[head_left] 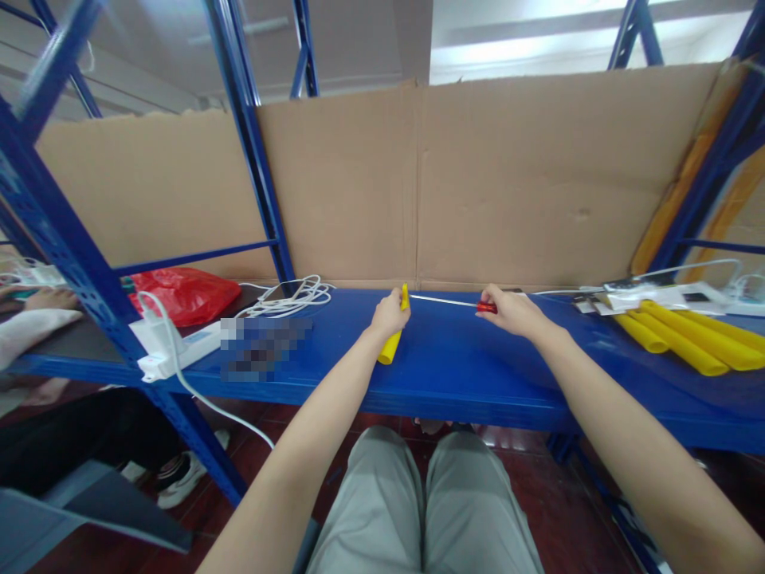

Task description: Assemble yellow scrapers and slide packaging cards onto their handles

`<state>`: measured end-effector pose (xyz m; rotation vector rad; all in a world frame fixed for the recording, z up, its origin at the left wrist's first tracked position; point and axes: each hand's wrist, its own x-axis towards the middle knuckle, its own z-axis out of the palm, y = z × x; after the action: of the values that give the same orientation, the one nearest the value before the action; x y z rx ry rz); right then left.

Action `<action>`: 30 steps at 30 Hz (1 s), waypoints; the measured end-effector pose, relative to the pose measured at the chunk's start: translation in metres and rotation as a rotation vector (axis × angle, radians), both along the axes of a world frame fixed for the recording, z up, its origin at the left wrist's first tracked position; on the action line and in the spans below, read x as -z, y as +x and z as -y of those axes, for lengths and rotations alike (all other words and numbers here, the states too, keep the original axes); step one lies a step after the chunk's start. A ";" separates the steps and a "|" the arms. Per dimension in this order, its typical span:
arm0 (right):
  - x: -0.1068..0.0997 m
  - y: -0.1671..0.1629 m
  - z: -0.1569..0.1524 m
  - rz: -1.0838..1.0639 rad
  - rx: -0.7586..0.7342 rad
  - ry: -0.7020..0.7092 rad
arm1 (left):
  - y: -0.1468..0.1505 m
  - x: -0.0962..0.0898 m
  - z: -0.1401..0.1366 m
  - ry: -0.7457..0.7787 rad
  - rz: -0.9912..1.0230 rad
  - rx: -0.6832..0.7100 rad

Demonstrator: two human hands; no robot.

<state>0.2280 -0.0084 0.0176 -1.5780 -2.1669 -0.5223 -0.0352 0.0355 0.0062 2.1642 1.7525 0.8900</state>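
Note:
My left hand is wrapped round a yellow tube, which stands tilted over the blue shelf, its top end showing above my fingers. In my right hand is a red-handled screwdriver, the palm covering part of its handle. Its long, thin metal shaft points left, and the tip is close to the upper part of the tube. Whether the tip touches the tube I cannot tell.
Several yellow tubes lie at the right on the blue shelf. At the left are a white power strip, coiled white cable, a red plastic bag and a blurred patch. Cardboard stands behind. Another person's hand is far left.

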 end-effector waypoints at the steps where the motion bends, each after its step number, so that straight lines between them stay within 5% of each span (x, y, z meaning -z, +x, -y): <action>1: 0.000 0.000 0.000 0.001 0.010 0.010 | 0.000 0.000 0.000 -0.003 0.001 0.002; 25: -0.001 0.002 0.002 -0.002 -0.047 0.058 | 0.000 0.000 0.000 0.002 0.013 0.001; 30: -0.003 -0.005 0.006 0.014 -0.014 -0.019 | 0.000 0.000 0.000 0.010 0.023 -0.001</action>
<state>0.2231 -0.0142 0.0208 -1.5721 -2.1982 -0.5108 -0.0352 0.0356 0.0063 2.1507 1.7421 0.9221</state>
